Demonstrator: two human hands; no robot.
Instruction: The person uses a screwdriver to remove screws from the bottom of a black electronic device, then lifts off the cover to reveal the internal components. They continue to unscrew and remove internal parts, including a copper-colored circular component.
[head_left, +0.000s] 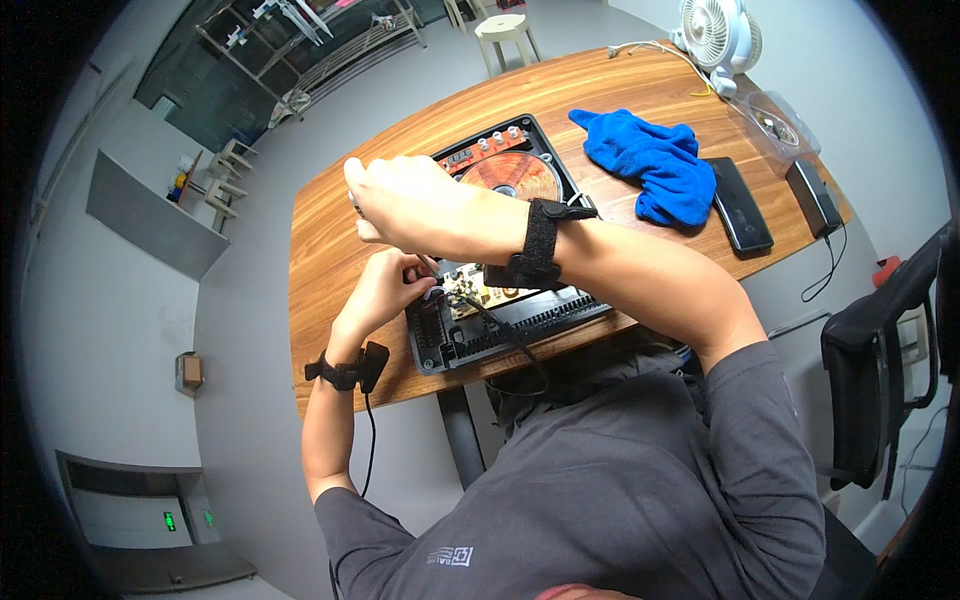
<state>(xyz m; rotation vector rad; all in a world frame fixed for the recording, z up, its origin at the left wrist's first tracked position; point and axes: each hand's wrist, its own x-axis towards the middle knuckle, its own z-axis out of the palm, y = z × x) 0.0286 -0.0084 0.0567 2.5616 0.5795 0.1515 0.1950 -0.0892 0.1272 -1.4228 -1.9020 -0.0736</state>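
I'm mid-repair on the opened induction cooker (505, 245) at the table's near edge: my left hand (385, 290) pinches something small by its circuit board (480, 290), my right hand (405, 200) is fisted above, grip unclear; next needs steady fingertip work.

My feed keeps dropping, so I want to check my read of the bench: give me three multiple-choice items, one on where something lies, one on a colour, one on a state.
1. Where does the cloth lie?
A. on the floor
B. on the table, right of the opened appliance
C. over the chair

2. What colour is the cloth?
A. blue
B. red
C. white

3. What state is the appliance in?
A. boxed
B. closed
C. cover off, coil and circuit board bare

Answers: 1 B, it lies between the appliance and the dark flat device. 2 A, plainly blue. 3 C, the copper coil shows, and the left hand touches the board while the right hand is closed above it.
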